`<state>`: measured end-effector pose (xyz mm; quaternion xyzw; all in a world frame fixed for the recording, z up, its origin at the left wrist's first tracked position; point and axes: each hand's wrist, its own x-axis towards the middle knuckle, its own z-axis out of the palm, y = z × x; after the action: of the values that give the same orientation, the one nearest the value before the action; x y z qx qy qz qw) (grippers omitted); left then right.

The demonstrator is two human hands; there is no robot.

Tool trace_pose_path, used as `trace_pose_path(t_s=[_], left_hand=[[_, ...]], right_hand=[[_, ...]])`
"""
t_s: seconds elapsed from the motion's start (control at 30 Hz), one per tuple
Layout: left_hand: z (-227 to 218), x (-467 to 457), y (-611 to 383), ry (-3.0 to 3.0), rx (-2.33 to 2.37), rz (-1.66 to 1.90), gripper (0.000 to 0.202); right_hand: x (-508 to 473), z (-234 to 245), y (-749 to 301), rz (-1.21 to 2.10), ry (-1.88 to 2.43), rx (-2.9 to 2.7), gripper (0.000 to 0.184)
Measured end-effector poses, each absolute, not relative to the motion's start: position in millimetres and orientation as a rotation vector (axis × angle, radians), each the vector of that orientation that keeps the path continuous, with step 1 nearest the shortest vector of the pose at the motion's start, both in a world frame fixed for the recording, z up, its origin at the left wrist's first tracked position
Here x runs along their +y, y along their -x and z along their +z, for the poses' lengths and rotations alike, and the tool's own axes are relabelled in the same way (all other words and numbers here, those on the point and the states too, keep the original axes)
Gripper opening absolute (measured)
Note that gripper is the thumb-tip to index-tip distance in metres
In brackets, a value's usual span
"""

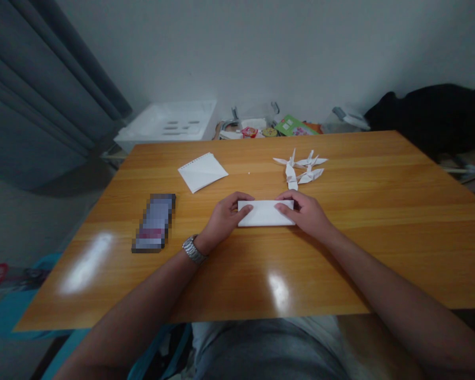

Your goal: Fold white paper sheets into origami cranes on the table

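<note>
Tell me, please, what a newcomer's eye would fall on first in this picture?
Most likely the folded white paper at the middle of the wooden table, with the left hand and right hand holding its two ends. Just behind it, toward the far edge, lies a small cluster of white paper cranes, and a silver wristwatch glints on the left wrist.
</note>
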<state>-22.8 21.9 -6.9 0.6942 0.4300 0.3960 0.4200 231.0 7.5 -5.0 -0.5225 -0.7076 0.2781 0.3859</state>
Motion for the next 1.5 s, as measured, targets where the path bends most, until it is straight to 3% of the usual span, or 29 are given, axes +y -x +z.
trace_pose_path(t_s=[1.5], left_hand=[[-1.7,18.8,23.1,-1.84,1.168,1.022,0.024]], right_hand=[[5.2,0.2,-229.7,0.633,1.315,-1.85,0.022]])
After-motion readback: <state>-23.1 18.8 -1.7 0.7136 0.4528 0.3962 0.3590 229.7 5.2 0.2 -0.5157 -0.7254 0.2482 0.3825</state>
